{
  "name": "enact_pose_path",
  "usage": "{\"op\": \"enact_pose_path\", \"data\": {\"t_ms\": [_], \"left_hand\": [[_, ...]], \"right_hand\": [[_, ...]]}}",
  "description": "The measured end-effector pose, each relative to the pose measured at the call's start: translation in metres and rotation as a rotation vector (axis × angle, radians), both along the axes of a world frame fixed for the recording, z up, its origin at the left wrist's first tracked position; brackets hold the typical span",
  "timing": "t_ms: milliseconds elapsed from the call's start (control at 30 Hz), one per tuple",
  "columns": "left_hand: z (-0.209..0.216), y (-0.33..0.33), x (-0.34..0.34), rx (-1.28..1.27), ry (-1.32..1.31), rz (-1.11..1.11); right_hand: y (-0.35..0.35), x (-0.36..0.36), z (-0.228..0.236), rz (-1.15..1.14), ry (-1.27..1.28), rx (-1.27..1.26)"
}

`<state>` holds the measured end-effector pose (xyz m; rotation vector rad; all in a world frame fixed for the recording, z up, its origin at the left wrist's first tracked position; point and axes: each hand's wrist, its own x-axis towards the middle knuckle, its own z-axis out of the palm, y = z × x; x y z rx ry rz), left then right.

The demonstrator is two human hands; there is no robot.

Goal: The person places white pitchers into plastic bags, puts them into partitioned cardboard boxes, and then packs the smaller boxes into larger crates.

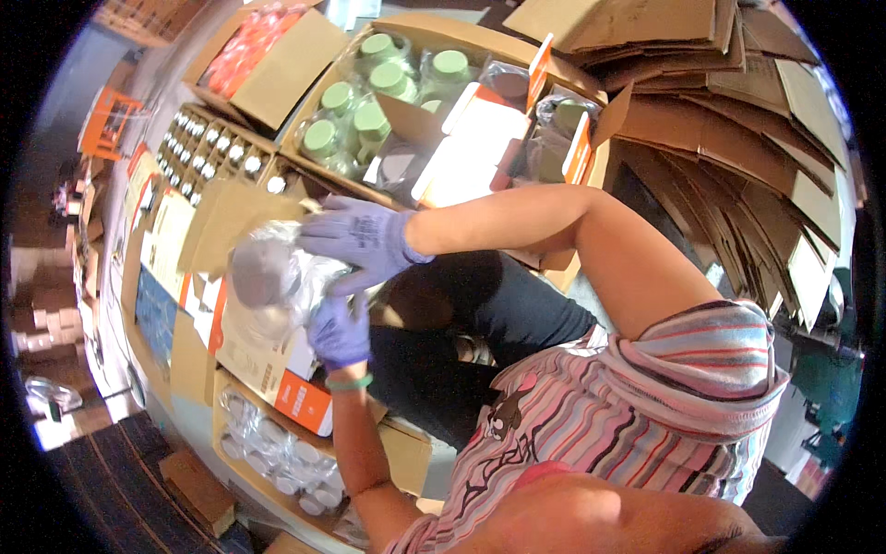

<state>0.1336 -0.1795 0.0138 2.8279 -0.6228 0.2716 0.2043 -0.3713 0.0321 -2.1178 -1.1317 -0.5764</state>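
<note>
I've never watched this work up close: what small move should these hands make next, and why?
Perhaps smooth the clear wrap closer around the grey-ended item, since the plastic looks crinkled and bunched, and the right hand and left hand are both at it.

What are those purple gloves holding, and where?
A jar, by its plastic-wrapped side, between the left hand and the right hand; blur hides the exact grip.
</note>
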Motion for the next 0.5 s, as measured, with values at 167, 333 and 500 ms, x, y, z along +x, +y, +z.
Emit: {"op": "enact_pose_path", "data": {"t_ms": [167,333,500], "left_hand": [[-0.007,0.004,0.004,0.148,-0.114,-0.177],[0.000,-0.007,0.019,0.144,-0.092,-0.203],[0.004,0.008,0.014,0.284,0.004,-0.184]], "right_hand": [[-0.032,0.001,0.011,0.017,0.019,0.067],[-0.010,0.013,0.047,0.067,-0.161,0.114],[-0.015,0.018,-0.019,0.243,0.029,-0.124]]}}
